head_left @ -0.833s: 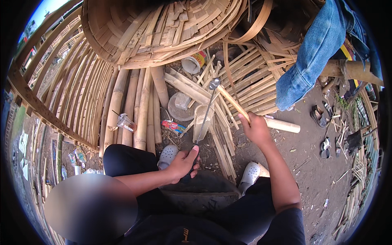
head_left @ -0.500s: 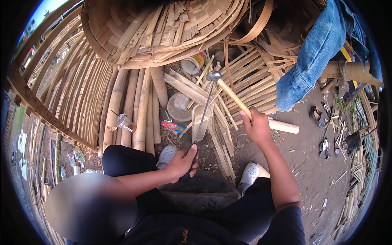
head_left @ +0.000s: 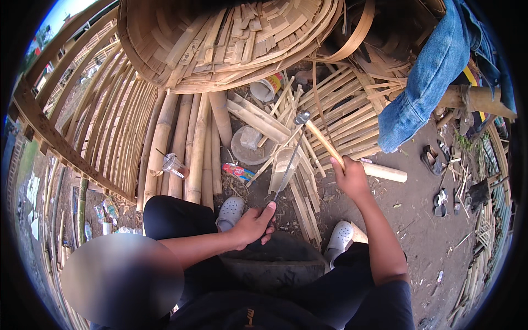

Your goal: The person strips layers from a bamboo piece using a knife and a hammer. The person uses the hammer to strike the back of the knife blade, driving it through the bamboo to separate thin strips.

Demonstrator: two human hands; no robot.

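Note:
My left hand is closed around the grip end of a long, thin, dark metal tool, its thumb lying along the top. From there the tool slants up and away to the right; its exact kind is hard to make out. In my right hand is a hammer with a pale wooden handle and a rounded steel head. The hammer head is right by the tool's far tip; whether they touch cannot be told. Beneath both lie split bamboo pieces and a hollow bamboo half.
A large woven bamboo basket fills the far side. Bamboo poles and a slatted bamboo frame stand left. Denim jeans hang at far right. A plastic cup, a flat round stone and sandals are nearby.
The hammer head and the thin tool's far tip have come down and slightly right, toward me. Both hands keep their hold. The whole view has shifted a little.

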